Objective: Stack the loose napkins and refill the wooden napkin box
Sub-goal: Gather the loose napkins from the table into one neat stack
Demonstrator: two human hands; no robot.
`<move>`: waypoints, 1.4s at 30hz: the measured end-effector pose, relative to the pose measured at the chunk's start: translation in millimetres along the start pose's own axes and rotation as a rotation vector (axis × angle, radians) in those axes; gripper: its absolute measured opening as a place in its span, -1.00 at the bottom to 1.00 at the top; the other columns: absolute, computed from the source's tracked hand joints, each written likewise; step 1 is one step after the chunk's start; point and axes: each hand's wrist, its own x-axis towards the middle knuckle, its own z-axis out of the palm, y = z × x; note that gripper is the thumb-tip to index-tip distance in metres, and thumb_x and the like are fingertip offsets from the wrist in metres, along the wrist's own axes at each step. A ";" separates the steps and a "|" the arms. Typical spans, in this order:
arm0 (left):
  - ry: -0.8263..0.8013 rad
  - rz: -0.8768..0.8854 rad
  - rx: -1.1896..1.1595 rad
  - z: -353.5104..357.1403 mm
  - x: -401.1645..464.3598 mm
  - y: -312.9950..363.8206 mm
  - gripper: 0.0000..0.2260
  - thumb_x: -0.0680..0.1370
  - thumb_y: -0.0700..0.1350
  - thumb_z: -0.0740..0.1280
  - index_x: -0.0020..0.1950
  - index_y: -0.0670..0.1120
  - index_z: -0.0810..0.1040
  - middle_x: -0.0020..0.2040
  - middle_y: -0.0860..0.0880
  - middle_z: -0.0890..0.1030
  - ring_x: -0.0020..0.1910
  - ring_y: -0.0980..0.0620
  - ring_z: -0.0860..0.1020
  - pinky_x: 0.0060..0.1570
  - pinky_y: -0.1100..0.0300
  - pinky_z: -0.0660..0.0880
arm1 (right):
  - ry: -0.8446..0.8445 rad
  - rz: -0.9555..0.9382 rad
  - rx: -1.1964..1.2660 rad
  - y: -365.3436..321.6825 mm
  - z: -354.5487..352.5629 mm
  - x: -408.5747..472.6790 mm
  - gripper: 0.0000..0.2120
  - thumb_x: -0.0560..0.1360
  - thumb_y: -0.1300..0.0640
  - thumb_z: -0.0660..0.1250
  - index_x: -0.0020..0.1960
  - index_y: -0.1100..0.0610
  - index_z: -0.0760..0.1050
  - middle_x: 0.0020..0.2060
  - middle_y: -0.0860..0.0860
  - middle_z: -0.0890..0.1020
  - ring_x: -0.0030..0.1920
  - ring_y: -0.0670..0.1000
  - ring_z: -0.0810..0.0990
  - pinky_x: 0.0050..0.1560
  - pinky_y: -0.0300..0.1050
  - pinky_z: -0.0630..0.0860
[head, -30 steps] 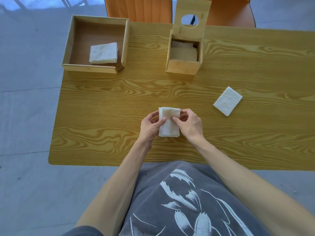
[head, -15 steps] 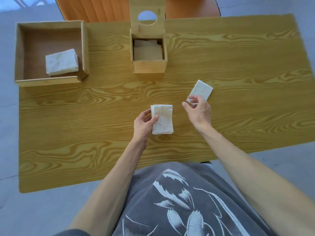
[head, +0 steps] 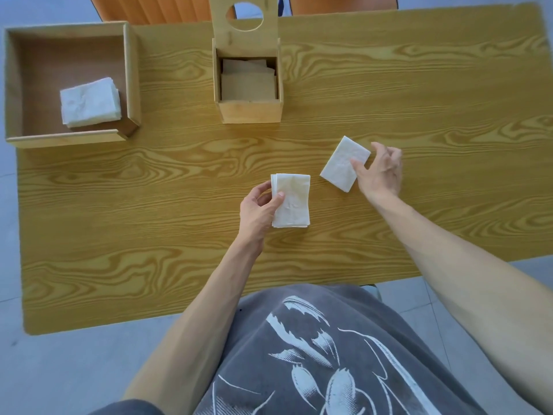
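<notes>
My left hand (head: 258,209) grips a small stack of white folded napkins (head: 292,200) by its left edge, near the middle of the table. My right hand (head: 380,170) pinches the right edge of a single loose napkin (head: 341,164) lying tilted on the table, to the right of the stack. The wooden napkin box (head: 250,110) stands farther back with its lid (head: 245,20) hinged up, a round hole in it. Several napkins lie inside the box.
A shallow wooden tray (head: 131,76) sits at the back left with another pile of white napkins (head: 89,101) in it. The wooden table (head: 434,100) reaches to my lap. Orange chairs (head: 149,9) stand behind the far edge.
My right hand let go of the stack, reached right to the loose napkin and now pinches its edge. The left hand keeps the stack. The camera view shifted right.
</notes>
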 end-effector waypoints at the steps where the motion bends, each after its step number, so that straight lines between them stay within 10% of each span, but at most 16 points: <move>1: 0.001 -0.001 0.004 1.8 0.7 0.1 -0.67 0.55 -0.22 0.41 0.30 -0.07 0.51 -0.03 0.01 0.71 -0.09 0.07 0.69 -0.13 0.15 0.65 | -0.010 0.010 -0.001 0.9 -0.5 2.3 -0.48 0.52 -0.06 0.39 0.41 0.12 0.40 0.34 0.15 0.38 0.32 0.17 0.43 0.30 0.06 0.43; 20: 0.011 -0.034 -0.045 -18.7 -5.6 -7.9 -0.67 0.56 -0.20 0.40 0.32 -0.10 0.51 0.04 -0.02 0.70 -0.02 0.00 0.68 -0.02 0.02 0.63 | -0.027 -0.090 0.623 -19.6 -10.1 -37.0 -0.74 0.56 0.06 0.37 0.18 0.18 0.56 -0.04 0.00 0.66 -0.10 -0.09 0.62 -0.22 -0.38 0.50; 30: 0.015 0.006 -0.020 -53.1 -17.7 -14.8 -0.72 0.57 -0.19 0.38 0.28 -0.10 0.52 -0.02 -0.02 0.70 -0.12 0.05 0.68 -0.11 0.09 0.62 | -0.211 -0.071 0.803 -49.5 25.9 -98.0 -0.77 0.59 0.13 0.35 0.20 0.20 0.52 -0.24 0.01 0.65 -0.39 -0.22 0.58 -0.34 -0.24 0.55; 42: 0.026 -0.071 -0.086 -76.5 -24.1 -14.8 -0.76 0.58 -0.16 0.37 0.25 -0.10 0.54 -0.09 -0.04 0.70 -0.19 0.02 0.67 -0.06 0.02 0.62 | -0.334 -0.004 0.700 -56.3 80.1 -153.6 -0.80 0.56 0.04 0.37 0.13 0.09 0.50 -0.07 0.15 0.72 -0.07 0.15 0.72 -0.05 0.13 0.67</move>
